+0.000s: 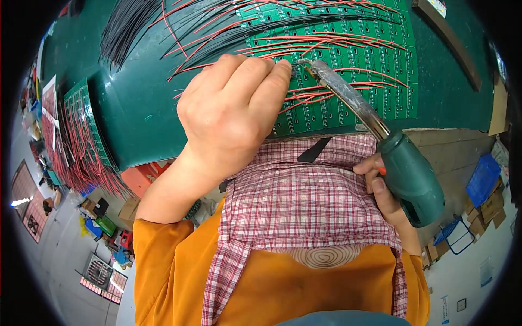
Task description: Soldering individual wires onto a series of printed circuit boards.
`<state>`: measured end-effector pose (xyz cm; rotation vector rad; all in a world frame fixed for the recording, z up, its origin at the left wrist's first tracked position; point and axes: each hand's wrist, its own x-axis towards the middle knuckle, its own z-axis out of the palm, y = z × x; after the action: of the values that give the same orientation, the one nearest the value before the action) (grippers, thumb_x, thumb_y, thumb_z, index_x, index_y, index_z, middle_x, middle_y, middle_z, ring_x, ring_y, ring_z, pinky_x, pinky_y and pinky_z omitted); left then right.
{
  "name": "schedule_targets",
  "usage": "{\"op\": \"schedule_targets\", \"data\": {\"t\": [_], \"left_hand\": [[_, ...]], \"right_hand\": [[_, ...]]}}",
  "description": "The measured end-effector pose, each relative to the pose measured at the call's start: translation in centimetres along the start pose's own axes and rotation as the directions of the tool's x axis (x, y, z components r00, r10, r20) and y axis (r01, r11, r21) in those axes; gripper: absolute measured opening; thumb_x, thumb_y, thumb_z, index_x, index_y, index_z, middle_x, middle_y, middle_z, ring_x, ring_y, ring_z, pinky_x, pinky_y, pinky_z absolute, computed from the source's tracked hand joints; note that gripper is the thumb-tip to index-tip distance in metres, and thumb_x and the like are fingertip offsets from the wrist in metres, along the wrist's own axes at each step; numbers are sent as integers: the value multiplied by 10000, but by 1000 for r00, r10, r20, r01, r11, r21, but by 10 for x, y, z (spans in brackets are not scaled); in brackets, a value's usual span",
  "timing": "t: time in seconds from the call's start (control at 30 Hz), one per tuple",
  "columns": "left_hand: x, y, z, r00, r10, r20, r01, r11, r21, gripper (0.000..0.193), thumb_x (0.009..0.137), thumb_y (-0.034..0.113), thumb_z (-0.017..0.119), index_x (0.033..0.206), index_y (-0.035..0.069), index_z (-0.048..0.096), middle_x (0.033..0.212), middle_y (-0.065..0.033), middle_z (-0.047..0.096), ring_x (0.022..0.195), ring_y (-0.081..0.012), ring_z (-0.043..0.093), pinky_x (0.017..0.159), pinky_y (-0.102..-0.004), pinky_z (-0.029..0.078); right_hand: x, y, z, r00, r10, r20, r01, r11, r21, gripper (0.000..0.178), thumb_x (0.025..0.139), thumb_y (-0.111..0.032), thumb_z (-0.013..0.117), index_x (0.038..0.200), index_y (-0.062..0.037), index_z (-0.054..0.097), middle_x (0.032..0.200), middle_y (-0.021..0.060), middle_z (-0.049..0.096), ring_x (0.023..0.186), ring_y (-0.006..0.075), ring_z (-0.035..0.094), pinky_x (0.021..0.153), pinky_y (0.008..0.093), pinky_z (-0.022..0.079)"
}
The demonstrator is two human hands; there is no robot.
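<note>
My right hand (384, 187) grips a soldering iron (410, 174) with a thick green handle and a grey metal barrel. The barrel slants up and left, its tip over the green circuit board panel (402, 106). My left hand (231, 103) is closed low over the panel's left side, fingertips pinched beside the iron's tip. Wire ends show at the outer edge of this hand, so it appears closed on a wire; the pinch itself is hidden. Red wires (359, 41) and black wires (326, 18) lie in rows across the panel.
A bundle of black wires (126, 32) lies on the green tabletop (141, 108) at the far left. Wired boards (81, 125) are stacked at the left edge. A dark bar (448, 43) lies at the right. Blue crates (484, 179) and cardboard boxes stand on the floor at right.
</note>
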<state>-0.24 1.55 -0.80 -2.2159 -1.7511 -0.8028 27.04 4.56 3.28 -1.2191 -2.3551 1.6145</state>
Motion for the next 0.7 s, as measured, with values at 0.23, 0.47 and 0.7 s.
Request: {"op": "schedule_targets", "data": {"t": [0.23,0.47,0.7], "left_hand": [[0,4,0,999,-36,14,36,998,49,148,643,76,653,789,75,630,701,-2,534,599,-146,528,464,-258,410],[2,-6,-4,1000,-29,-6,29,999,17,148,637,72,642,784,76,625,698,-1,534,621,-144,535,475,-251,422],[8,7,-11,988,-105,114,108,994,-17,249,615,-47,639,851,31,659,753,-55,620,671,-196,589,587,-284,489]], "right_hand": [[-1,1,5,991,128,-47,-75,798,597,260,840,-72,591,1082,8,539,920,75,651,800,91,583,679,206,465],[-1,6,6,995,77,-56,-41,878,477,260,836,-65,598,1085,-4,550,916,68,646,800,94,582,682,199,459],[1,1,5,992,90,-88,-58,947,317,262,804,-115,633,1055,-49,597,881,24,674,772,124,625,672,231,485]]}}
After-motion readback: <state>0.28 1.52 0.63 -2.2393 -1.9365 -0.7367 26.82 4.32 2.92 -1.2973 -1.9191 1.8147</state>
